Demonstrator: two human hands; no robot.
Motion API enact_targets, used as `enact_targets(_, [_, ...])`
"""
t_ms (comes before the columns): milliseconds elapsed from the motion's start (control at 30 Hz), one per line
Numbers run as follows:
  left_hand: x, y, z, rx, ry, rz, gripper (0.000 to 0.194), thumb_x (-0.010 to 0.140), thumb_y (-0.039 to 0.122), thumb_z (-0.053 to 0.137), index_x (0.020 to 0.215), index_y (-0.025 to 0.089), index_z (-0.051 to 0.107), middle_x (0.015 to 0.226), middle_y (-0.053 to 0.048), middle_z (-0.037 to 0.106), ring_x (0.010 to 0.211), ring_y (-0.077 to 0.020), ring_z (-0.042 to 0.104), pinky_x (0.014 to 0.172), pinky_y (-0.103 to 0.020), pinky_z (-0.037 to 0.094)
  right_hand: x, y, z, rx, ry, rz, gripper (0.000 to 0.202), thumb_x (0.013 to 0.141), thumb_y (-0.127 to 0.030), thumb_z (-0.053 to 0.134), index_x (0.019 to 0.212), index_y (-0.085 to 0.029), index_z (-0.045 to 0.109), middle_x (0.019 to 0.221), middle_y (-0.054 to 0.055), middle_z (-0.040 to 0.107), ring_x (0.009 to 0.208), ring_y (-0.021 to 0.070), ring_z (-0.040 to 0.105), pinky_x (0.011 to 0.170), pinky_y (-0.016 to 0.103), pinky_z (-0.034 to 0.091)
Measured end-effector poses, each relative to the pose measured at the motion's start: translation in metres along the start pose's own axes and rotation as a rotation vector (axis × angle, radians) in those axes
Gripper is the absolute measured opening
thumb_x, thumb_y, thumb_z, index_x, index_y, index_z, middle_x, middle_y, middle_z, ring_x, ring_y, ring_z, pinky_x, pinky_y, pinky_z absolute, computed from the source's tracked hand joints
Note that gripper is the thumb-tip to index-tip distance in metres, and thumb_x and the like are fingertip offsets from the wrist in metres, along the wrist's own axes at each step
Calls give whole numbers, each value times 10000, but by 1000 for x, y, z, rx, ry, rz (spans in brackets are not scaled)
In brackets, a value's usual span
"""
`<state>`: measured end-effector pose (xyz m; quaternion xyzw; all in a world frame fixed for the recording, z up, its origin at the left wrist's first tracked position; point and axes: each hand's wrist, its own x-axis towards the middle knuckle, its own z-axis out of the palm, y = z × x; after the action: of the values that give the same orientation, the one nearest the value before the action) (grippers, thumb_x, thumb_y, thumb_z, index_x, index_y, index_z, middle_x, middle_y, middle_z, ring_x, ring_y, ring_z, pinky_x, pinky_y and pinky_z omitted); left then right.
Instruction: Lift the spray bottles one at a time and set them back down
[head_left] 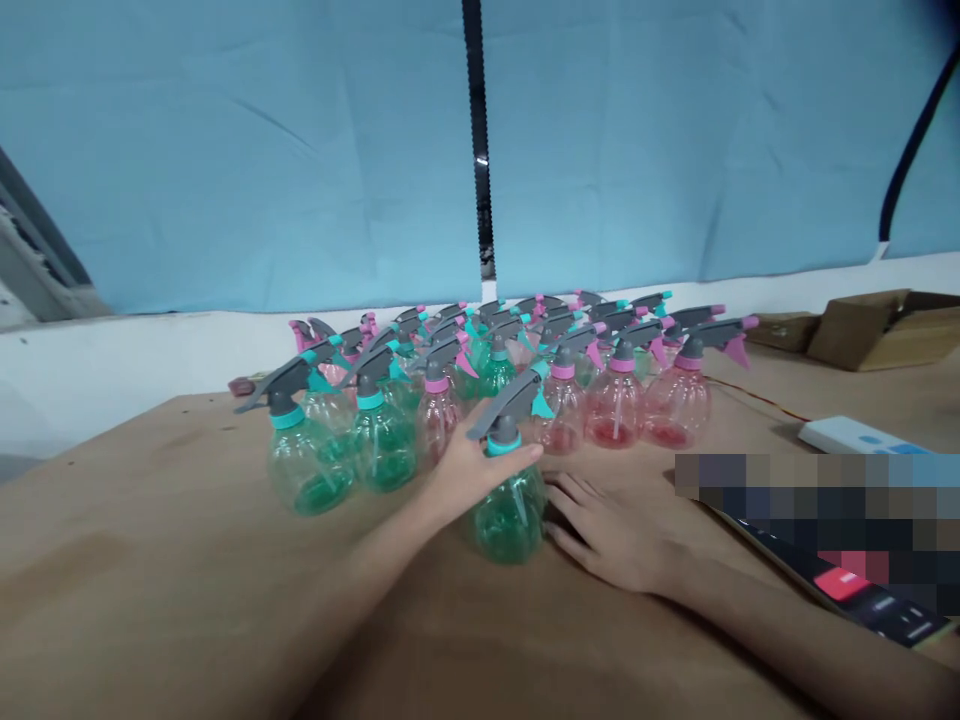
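My left hand (476,465) is wrapped round the neck and upper body of a round green spray bottle (508,525) with a grey spray head and turquoise collar. The bottle is upright near the middle of the table. Beside its right side my right hand (607,535) lies low on the table, fingers stretched toward the bottle; whether the fingertips touch it I cannot tell. Behind them stand several more spray bottles, among them a green spray bottle (384,440) on the left and a pink spray bottle (613,405) on the right.
A wooden table (150,560) carries everything. To the right lie a dark device with a screen (881,600), partly pixelated, and a white device (862,435) with a thin wire. Cardboard boxes (877,335) sit at the back right. Blue sheeting (300,150) hangs behind.
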<state>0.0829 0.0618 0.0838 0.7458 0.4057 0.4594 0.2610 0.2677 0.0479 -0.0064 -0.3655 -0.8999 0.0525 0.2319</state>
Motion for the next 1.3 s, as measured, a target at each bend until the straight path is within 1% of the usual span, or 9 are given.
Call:
enact_targets(100, [-1, 3, -3, 63, -100, 4, 385, 680, 293, 627, 1055, 240, 560, 754, 4, 524, 682, -162, 495, 671, -333, 443, 0, 0, 0, 13, 0, -24, 322, 874, -198, 422, 1191, -168, 468, 1167, 128, 511, 1104, 246, 465, 937, 459, 407])
enact_targets(200, [-3, 5, -6, 30, -156, -100, 305, 657, 269, 577, 955, 208, 592, 758, -21, 563, 728, -197, 531, 688, -359, 439, 0, 0, 0, 22, -9, -24, 326, 877, -193, 416, 1199, -175, 465, 1174, 123, 506, 1095, 241, 469, 937, 455, 406])
enact_targets(300, [-1, 1, -7, -159, -132, -195, 274, 626, 268, 560, 880, 187, 624, 849, -71, 630, 827, -245, 575, 746, -391, 447, 0, 0, -2, 29, -27, -12, 337, 874, -192, 420, 1209, -186, 456, 1189, 119, 499, 1099, 241, 467, 942, 452, 400])
enact_targets(400, [2, -4, -7, -439, -128, -166, 387, 622, 236, 513, 985, 172, 630, 927, -97, 660, 876, -261, 603, 787, -412, 459, -1, -1, -5, 29, -45, -8, 341, 865, -186, 429, 1205, -180, 460, 1197, 123, 493, 1113, 244, 459, 952, 437, 394])
enact_targets(500, [5, -5, -9, -548, -127, -135, 420, 631, 193, 496, 1028, 161, 626, 957, -102, 670, 918, -258, 615, 837, -426, 449, 0, -2, -6, 31, -40, -14, 334, 865, -183, 425, 1196, -188, 466, 1187, 118, 498, 1112, 243, 460, 952, 436, 395])
enact_targets(767, [9, -6, -8, -605, -177, -128, 390, 597, 136, 483, 954, 175, 636, 1072, -86, 635, 1005, -261, 595, 845, -419, 457, 1, -2, -7, 12, -69, -24, 326, 872, -170, 419, 1194, -167, 468, 1180, 126, 483, 1112, 239, 448, 958, 429, 387])
enact_targets(1067, [9, -10, -8, -471, 41, -254, 252, 550, 144, 517, 760, 162, 654, 867, -70, 674, 876, -231, 596, 829, -386, 456, 0, -3, -6, 12, -41, -36, 283, 882, -192, 405, 1148, -178, 500, 1172, 128, 489, 1109, 244, 450, 948, 447, 396])
enact_targets(1133, [9, -10, -8, -466, 30, -251, 299, 552, 149, 510, 807, 163, 663, 873, -69, 674, 873, -228, 595, 835, -387, 452, 0, -3, -6, 7, -46, -35, 287, 881, -191, 405, 1152, -171, 499, 1167, 132, 491, 1107, 245, 452, 948, 448, 395])
enact_targets(1300, [8, -7, -9, -484, -111, -137, 479, 553, 177, 491, 1004, 197, 652, 978, -60, 665, 937, -238, 588, 865, -406, 442, 0, -2, -5, 17, -25, -34, 305, 882, -196, 408, 1176, -199, 489, 1169, 114, 500, 1102, 242, 462, 940, 450, 405])
